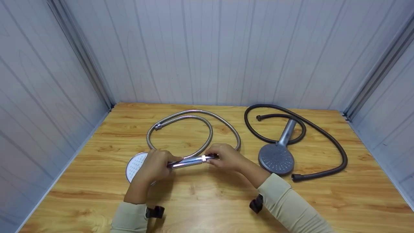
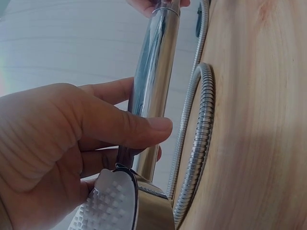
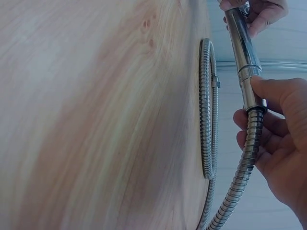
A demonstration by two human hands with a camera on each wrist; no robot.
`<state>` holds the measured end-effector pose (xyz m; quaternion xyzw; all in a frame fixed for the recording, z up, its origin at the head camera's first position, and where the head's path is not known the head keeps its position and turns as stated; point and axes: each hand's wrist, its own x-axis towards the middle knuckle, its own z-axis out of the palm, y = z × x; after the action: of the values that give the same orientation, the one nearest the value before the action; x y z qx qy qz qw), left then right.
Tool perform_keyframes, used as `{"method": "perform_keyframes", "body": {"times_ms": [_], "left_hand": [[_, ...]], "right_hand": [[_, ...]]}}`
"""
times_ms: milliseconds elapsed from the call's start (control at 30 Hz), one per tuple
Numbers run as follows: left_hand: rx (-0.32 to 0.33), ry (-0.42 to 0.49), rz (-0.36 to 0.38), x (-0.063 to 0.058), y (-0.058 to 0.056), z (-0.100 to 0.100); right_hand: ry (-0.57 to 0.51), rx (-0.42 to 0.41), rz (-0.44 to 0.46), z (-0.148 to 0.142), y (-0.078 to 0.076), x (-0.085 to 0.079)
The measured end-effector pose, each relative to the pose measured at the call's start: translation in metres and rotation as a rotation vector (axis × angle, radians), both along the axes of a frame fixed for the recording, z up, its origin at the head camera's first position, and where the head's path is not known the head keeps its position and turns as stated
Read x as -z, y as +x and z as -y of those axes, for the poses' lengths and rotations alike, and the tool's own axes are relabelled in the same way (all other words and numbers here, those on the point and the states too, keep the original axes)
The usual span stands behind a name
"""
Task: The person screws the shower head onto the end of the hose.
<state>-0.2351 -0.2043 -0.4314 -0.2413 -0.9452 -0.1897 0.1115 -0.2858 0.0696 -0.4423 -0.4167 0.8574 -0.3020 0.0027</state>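
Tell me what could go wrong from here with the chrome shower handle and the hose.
The right hand pinches the end fitting at the base of the handle; if the two are slightly askew, the joint might seat crooked. The left hand grips smooth, glossy metal, which could rotate in its grasp under a twist. The silver hose lies partly looped on the table, so turning its end may wind it up or drag it.
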Motion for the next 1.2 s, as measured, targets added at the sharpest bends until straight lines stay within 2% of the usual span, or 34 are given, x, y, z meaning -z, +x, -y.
{"method": "perform_keyframes", "body": {"times_ms": [133, 767, 1067, 1200], "left_hand": [[0.006, -0.011, -0.025, 0.0015, -0.0001, 0.0001], [-0.018, -0.026, 0.045, 0.0001, -0.0001, -0.001], [0.021, 0.013, -0.008, 0.0015, 0.0002, 0.0], [0.034, 0.015, -0.01, 0.0021, -0.0003, 0.0007]], "right_hand": [[0.007, 0.0, -0.014, -0.0003, -0.0002, 0.001], [0.038, 0.007, 0.028, -0.0008, 0.0012, -0.0005], [0.035, -0.019, 0.001, -0.0005, 0.0008, 0.0008], [0.033, -0.012, 0.004, -0.0011, 0.0006, 0.001]]}}
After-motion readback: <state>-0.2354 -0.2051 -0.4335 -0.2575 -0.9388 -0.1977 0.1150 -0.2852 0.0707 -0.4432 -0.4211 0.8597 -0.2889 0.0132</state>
